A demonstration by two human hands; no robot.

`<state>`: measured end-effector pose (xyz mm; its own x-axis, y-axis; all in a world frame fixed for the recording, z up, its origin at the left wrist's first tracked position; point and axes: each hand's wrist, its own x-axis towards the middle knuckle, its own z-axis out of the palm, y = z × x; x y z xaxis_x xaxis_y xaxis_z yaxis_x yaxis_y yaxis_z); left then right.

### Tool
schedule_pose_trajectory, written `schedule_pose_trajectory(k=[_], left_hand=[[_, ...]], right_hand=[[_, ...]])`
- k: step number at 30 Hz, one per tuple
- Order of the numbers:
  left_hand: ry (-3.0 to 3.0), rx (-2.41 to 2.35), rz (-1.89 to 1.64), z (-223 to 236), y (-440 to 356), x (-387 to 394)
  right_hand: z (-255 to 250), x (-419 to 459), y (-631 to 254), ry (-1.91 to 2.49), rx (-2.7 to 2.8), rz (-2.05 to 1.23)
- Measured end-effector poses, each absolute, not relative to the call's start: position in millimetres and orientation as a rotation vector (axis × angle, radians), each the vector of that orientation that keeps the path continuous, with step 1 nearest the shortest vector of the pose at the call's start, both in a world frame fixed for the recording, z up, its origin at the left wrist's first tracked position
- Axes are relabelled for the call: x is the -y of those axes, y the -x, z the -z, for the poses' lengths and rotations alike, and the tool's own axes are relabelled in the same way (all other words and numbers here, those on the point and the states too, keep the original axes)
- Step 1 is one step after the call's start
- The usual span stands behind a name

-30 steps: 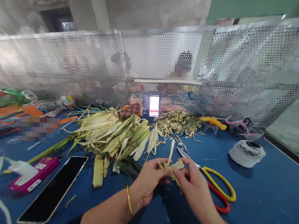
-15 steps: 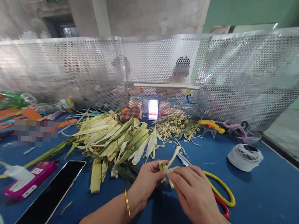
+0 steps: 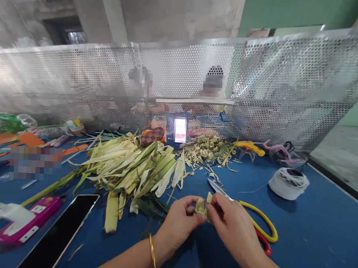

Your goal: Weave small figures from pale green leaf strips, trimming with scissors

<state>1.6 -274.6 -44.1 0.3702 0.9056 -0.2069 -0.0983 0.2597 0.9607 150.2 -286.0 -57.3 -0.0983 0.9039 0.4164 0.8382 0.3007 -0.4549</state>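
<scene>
Blue tabletop (image 3: 318,243); I have left hand (image 3: 181,219) and right hand (image 3: 233,221) pinched on a curled husk strip (image 3: 201,208), scissors (image 3: 244,204) just right of grip, husk pile (image 3: 128,163) forward-left.

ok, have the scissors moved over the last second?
No. Against the white spool of thread, the scissors keep their place: handles below and to its left, blades pointing away. Both shift together in the picture, with the camera.

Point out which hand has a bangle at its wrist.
The left hand: a gold bangle sits at its wrist. The right hand, also holding the leaf strip, shows none.
</scene>
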Motion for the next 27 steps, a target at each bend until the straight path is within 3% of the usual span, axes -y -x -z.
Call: schedule_pose_trajectory(k=[10, 17, 21, 27], left_hand=[[-0.916, -1.046, -0.941, 48, 2, 267], [-0.922, -1.064, -0.945, 47, 0, 270], [-1.052, -1.056, -0.922, 42, -2, 273], [-1.240, -1.072, -0.940, 38, -3, 275]], right_hand=[[31, 281, -172, 1.451, 1.872, -0.985], [33, 285, -164, 1.179, 1.719, -0.691], [43, 287, -154, 1.072, 1.584, -0.807], [44, 286, -150, 1.284, 1.392, -0.995]])
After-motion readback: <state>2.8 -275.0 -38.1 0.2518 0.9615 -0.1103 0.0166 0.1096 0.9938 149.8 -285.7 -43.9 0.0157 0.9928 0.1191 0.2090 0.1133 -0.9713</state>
